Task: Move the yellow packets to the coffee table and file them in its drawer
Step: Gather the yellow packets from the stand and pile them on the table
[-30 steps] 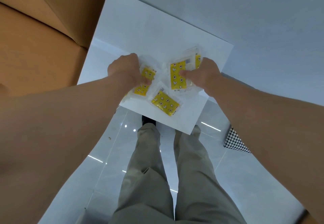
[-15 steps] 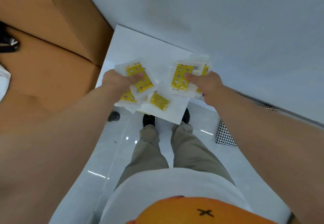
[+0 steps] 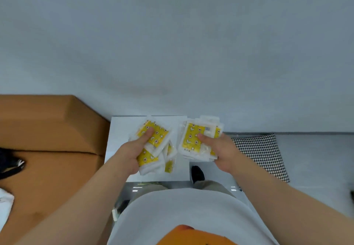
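Left hand (image 3: 132, 153) thumb-over grip on yellow packets (image 3: 153, 139), right hand (image 3: 220, 149) likewise

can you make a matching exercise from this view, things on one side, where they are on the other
Things:
1. left hand
2. right hand
3. checked cushion
4. brown sofa

Places:
A. on the floor at the right
B. along the left edge
C. grip on the fanned packets over the white table
D. grip on the squared stack

Pairs: 1-C, 2-D, 3-A, 4-B
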Motion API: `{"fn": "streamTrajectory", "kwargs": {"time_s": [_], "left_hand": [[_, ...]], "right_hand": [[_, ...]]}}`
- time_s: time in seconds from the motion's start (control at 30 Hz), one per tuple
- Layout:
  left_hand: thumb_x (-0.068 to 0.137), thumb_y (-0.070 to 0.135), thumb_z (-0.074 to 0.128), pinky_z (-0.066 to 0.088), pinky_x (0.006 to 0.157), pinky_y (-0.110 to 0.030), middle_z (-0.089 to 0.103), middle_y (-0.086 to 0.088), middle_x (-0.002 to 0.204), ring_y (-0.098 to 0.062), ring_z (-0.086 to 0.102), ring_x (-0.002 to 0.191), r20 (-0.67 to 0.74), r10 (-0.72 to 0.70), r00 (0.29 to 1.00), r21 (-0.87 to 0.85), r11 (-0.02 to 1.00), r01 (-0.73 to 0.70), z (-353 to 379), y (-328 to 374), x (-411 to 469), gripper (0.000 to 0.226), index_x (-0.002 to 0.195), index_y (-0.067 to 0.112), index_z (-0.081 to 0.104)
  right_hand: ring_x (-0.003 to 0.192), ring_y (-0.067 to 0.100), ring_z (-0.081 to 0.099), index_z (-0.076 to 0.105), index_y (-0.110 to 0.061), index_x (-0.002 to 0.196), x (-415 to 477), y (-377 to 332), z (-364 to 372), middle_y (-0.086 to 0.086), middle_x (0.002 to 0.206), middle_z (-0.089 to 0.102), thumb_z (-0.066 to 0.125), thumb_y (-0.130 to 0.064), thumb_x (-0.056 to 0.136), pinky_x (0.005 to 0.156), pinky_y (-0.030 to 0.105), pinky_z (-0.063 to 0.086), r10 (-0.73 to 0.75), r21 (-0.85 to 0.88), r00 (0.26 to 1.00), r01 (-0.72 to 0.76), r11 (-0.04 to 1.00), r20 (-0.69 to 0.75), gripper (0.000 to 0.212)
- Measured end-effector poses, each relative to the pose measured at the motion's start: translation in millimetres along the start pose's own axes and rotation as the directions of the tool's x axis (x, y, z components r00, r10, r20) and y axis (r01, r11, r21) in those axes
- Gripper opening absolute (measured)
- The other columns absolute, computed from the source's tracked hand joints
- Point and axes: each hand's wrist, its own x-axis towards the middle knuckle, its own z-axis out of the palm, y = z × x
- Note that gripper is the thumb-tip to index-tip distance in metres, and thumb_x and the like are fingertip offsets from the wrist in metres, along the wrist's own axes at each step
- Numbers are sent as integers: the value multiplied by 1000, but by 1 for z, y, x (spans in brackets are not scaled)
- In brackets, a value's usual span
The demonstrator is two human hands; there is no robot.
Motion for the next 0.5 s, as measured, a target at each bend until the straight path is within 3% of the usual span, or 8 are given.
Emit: {"fn": "streamTrajectory", "kwargs": {"time_s": [0.17, 0.3, 0.4, 0.5], "left_hand": [[65, 49, 88, 60, 71, -42, 79, -11, 90, -31, 75, 86, 189, 67, 980, 222, 969, -109, 26, 21, -18, 58, 107, 12, 72], [49, 53, 88, 60, 81, -50, 80, -10, 91, -33, 75, 89, 328, 53, 943, 395, 899, -188, 51, 22, -37, 69, 106, 17, 74], [56, 52, 88, 58, 88, -53, 79, -10, 87, -32, 74, 89, 406, 10, 914, 492, 840, -228, 74, 7, -58, 58, 101, 17, 74], [61, 51, 87, 58, 88, -53, 79, -10, 84, -33, 74, 89, 473, -62, 879, 587, 766, -262, 98, -21, -83, 52, 98, 17, 75]], "right_hand": [[104, 30, 75, 69, -9, 123, -49, 18, -5, 11, 114, 77, 75, -5, 88, 93, 53, 58, -159, 194, 974, 190, 963, -164, 36], [106, 33, 74, 69, -9, 124, -100, 55, -12, 13, 116, 76, 75, -5, 88, 95, 55, 57, -216, 345, 913, 337, 876, -345, 37], [104, 33, 74, 70, -10, 123, -146, 85, -21, 12, 114, 77, 80, -9, 81, 96, 56, 56, -186, 414, 845, 423, 806, -502, 43], [101, 32, 75, 71, -10, 119, -198, 117, -32, 10, 111, 78, 78, -7, 85, 91, 51, 58, -151, 468, 764, 525, 711, -627, 35]]}}
